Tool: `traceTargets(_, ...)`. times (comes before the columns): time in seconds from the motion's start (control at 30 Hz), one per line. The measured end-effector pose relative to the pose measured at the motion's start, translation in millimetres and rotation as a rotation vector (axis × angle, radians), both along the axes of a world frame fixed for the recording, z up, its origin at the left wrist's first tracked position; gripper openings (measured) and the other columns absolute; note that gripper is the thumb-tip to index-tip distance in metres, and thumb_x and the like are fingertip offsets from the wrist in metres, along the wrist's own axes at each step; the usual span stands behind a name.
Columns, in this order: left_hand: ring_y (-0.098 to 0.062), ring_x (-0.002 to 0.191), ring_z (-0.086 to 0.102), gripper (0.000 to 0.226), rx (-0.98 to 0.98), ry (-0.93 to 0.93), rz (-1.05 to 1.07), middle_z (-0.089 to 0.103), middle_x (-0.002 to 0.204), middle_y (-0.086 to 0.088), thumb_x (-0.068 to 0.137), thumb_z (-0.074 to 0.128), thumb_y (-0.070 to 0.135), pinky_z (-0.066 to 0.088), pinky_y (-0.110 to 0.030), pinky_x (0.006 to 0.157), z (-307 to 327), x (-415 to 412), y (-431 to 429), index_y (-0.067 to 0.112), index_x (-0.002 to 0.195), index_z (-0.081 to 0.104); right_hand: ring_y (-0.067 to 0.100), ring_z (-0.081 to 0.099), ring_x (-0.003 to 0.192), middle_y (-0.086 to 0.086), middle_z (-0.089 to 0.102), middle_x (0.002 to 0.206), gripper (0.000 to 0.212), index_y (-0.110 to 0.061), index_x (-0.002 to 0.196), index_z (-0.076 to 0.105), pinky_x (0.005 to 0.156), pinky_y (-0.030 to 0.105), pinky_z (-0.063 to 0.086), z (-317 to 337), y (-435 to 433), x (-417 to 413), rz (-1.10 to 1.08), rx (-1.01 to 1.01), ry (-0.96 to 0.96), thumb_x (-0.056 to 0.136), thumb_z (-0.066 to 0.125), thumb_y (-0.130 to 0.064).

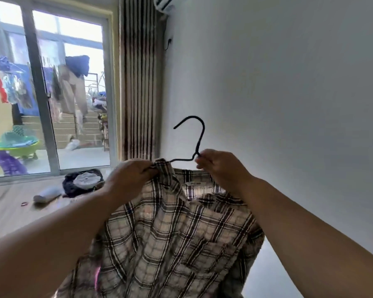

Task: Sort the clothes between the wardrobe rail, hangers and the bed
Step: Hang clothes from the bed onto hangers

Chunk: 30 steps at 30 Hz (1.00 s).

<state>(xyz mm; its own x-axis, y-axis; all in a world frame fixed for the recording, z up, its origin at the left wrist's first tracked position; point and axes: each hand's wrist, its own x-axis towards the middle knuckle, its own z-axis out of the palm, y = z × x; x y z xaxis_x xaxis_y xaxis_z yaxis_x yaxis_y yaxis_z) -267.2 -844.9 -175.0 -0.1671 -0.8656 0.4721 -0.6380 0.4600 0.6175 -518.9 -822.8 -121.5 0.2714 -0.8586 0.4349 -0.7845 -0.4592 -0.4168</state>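
Step, frame centre: probably fitting plaid shirt [170, 233] onto hanger [201, 134] | left hand [131, 177] pinches collar | right hand [221, 168] pinches hanger neck | next: seat other shoulder, then hang.

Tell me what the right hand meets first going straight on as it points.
The black hanger, whose neck the right hand pinches; past it, probably the striped curtain, though depth is unclear.

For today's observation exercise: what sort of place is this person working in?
Probably a home bedroom: what looks like a bed with a clothes pile, a striped curtain beside a glass door, plus a plaid shirt and hanger.
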Motion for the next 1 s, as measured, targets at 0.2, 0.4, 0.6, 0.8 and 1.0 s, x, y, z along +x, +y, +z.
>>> traceTargets(0.2, -0.004, 0.075, 0.060, 0.014, -0.240, 0.126, 0.078, 0.062, 0.080, 0.017, 0.087, 0.064, 0.012, 0.038, -0.002, 0.067, -6.5, -114.0, -31.7, 0.016, 0.096, 0.074, 0.027, 0.062, 0.095, 0.004, 0.070, 0.097, 0.020, -0.020, 0.095, 0.061, 0.092, 0.041, 0.043, 2.6, -52.3, -117.4, -0.187, 0.019, 0.176, 0.095, 0.046, -0.034)
traceTargets(0.4, -0.007, 0.117, 0.053, 0.072, -0.213, -0.195, -0.139, 0.052, 0.133, 0.015, 0.067, 0.072, 0.053, 0.045, -0.029, 0.098, -18.3, -134.1, -67.2, 0.042, 0.133, 0.047, 0.030, 0.062, 0.090, 0.006, 0.069, 0.089, 0.018, -0.020, 0.095, 0.060, 0.093, 0.041, 0.038, -10.6, -93.8, -178.8, -0.211, -0.049, 0.147, 0.097, 0.046, -0.032)
traceTargets(0.6, -0.019, 0.121, 0.050, 0.050, 0.164, -0.323, 0.003, 0.047, 0.142, -0.002, 0.096, 0.046, 0.041, 0.042, -0.033, 0.099, -43.4, -185.0, -127.9, 0.032, 0.144, 0.034, 0.020, 0.056, 0.066, -0.003, 0.063, 0.071, 0.017, -0.019, 0.098, 0.062, 0.093, 0.046, 0.042, -41.4, -157.9, -183.0, -0.082, -0.025, 0.107, 0.097, 0.048, -0.029)
traceTargets(0.8, -0.020, 0.078, 0.054, 0.025, 0.125, -0.288, 0.105, 0.055, 0.081, 0.001, 0.096, 0.048, 0.024, 0.035, -0.027, 0.065, -64.6, -183.6, -208.0, 0.005, 0.091, 0.065, 0.007, 0.050, 0.064, -0.017, 0.055, 0.063, 0.010, -0.026, 0.092, 0.062, 0.095, 0.047, 0.039, -58.4, -252.0, -178.0, 0.057, 0.027, 0.008, 0.094, 0.054, -0.031)
traceTargets(1.0, -0.017, 0.074, 0.050, 0.023, 0.023, -0.178, 0.272, 0.055, 0.079, 0.003, 0.093, 0.052, 0.024, 0.030, -0.016, 0.058, -83.1, -143.9, -271.4, 0.007, 0.085, 0.066, 0.011, 0.058, 0.110, -0.009, 0.063, 0.120, 0.034, -0.038, 0.121, 0.054, 0.100, 0.037, 0.038, -72.0, -353.3, -191.0, 0.118, 0.218, 0.027, 0.089, 0.057, -0.044)
